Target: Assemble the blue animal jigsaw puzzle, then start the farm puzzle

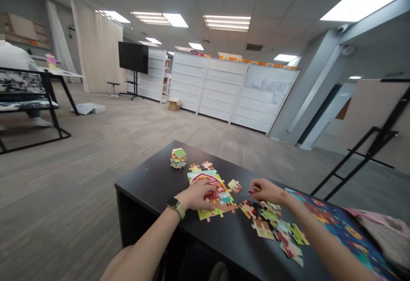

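Observation:
My left hand [200, 193], with a watch [176, 206] on its wrist, lies flat with its fingers spread on a partly joined jigsaw picture [221, 208] showing a red building. My right hand [263, 190] pinches a small puzzle piece [254, 190] just above the black table [153, 178]. Beneath and beside that hand are several loose pieces [263, 228]. One loose piece [235, 186] sits between the joined part and my right hand. Two more lie by the far edge of the picture, near a stack of pieces [178, 158].
A colourful printed sheet [339, 229] covers the table's right part, with a grey and pink cloth item [381, 234] beyond. An easel stand [365, 153] is at the right. A seated person [16, 59] is at the far left, beside another table.

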`<action>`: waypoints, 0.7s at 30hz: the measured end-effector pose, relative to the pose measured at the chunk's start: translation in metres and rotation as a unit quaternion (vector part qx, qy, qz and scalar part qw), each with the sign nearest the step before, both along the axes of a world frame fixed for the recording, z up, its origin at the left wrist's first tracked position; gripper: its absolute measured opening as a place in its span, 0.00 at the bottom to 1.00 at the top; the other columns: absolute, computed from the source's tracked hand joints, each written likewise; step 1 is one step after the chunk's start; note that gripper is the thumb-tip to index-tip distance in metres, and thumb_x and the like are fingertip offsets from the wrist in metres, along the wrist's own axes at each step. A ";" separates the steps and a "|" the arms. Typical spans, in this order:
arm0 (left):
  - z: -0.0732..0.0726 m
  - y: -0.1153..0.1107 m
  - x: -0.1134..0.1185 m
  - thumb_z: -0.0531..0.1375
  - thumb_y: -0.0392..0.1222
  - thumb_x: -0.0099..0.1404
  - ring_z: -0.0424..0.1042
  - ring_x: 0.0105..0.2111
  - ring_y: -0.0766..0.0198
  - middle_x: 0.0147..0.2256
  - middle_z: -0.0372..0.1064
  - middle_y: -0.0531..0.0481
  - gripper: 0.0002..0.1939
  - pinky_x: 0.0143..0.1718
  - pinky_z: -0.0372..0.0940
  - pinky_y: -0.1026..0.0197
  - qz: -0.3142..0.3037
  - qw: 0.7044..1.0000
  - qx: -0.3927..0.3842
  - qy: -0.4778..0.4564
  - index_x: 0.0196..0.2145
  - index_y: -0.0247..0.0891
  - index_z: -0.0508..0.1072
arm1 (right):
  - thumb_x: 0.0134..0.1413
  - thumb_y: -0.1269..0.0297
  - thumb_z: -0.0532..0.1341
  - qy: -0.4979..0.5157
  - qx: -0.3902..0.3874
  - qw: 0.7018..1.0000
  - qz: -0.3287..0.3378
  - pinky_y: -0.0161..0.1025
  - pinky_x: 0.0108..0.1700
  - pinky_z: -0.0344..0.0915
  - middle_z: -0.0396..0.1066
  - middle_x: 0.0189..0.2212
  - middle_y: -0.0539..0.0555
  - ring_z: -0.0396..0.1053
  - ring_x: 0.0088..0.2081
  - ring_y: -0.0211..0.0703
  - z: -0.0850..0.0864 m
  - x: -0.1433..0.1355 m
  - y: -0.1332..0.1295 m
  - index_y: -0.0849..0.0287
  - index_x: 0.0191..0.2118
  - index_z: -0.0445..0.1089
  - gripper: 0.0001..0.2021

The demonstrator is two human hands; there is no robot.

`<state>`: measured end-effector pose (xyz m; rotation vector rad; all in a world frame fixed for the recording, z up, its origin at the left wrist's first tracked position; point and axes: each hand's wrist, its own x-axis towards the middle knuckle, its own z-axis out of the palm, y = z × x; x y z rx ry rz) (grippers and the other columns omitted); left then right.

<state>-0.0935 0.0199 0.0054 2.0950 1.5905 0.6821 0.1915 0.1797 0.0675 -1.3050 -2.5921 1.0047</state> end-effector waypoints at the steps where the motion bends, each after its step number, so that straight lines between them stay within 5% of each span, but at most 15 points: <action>1: 0.000 -0.001 0.000 0.71 0.51 0.51 0.57 0.60 0.42 0.58 0.60 0.43 0.27 0.61 0.53 0.43 0.001 1.000 0.003 -0.014 0.49 0.45 0.74 | 0.40 0.54 0.68 0.043 -0.028 0.999 -0.010 0.36 0.28 0.63 0.70 0.23 0.48 0.69 0.26 0.41 0.002 0.001 -0.008 0.57 0.28 0.63 0.16; 3: 0.000 -0.003 0.002 0.71 0.49 0.50 0.59 0.58 0.43 0.56 0.62 0.43 0.25 0.60 0.53 0.43 0.000 0.999 0.013 -0.044 0.46 0.43 0.75 | 0.42 0.50 0.68 0.173 -0.096 0.979 -0.047 0.38 0.30 0.66 0.71 0.23 0.48 0.70 0.26 0.42 0.001 0.002 -0.029 0.57 0.31 0.63 0.18; 6: 0.005 -0.006 0.009 0.69 0.46 0.54 0.64 0.54 0.47 0.50 0.68 0.45 0.17 0.59 0.55 0.46 -0.008 0.994 0.040 -0.099 0.41 0.41 0.75 | 0.38 0.50 0.72 0.381 -0.146 0.902 -0.140 0.40 0.33 0.69 0.73 0.26 0.49 0.72 0.28 0.43 -0.012 -0.004 -0.068 0.56 0.32 0.64 0.22; 11: 0.007 -0.010 0.037 0.61 0.42 0.64 0.72 0.44 0.59 0.44 0.72 0.45 0.15 0.47 0.67 0.57 -0.030 0.974 0.057 -0.219 0.48 0.36 0.70 | 0.38 0.51 0.74 0.518 -0.181 0.812 -0.200 0.39 0.34 0.70 0.73 0.28 0.48 0.71 0.31 0.42 -0.048 -0.029 -0.131 0.54 0.32 0.66 0.20; 17: 0.000 -0.022 0.045 0.60 0.42 0.63 0.72 0.28 0.65 0.34 0.73 0.50 0.20 0.24 0.67 0.67 -0.069 0.963 0.001 -0.259 0.52 0.36 0.66 | 0.45 0.53 0.72 0.519 -0.178 0.818 -0.171 0.37 0.34 0.67 0.70 0.27 0.46 0.68 0.28 0.39 -0.064 -0.038 -0.167 0.54 0.32 0.65 0.17; 21: 0.005 -0.031 0.029 0.61 0.40 0.62 0.74 0.28 0.64 0.32 0.75 0.49 0.15 0.27 0.68 0.66 -0.098 0.968 -0.033 -0.229 0.47 0.34 0.72 | 0.49 0.51 0.69 0.482 -0.120 0.857 -0.139 0.36 0.32 0.63 0.67 0.22 0.46 0.64 0.26 0.38 -0.066 -0.037 -0.171 0.55 0.31 0.63 0.17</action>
